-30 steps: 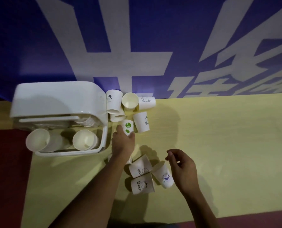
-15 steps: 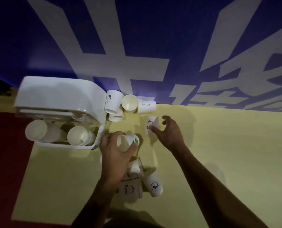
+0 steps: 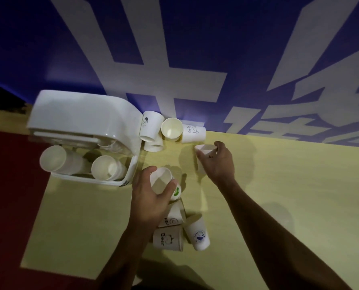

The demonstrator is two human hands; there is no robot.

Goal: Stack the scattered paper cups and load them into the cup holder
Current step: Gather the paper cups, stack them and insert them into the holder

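now the gathering step — left hand (image 3: 151, 197) curls round the green-marked cup (image 3: 164, 184), right hand (image 3: 218, 162) grips a second cup (image 3: 203, 152) just beyond; next, probably, nesting them, rims aligned, before the cup holder (image 3: 86, 122).

Our right hand (image 3: 218, 164) has swung up from the near cups and now grips the far cup (image 3: 204, 150). Our left hand (image 3: 149, 197) lifted the green-print cup (image 3: 163, 181) off the desk (image 3: 279, 195), mouth tipped toward us.
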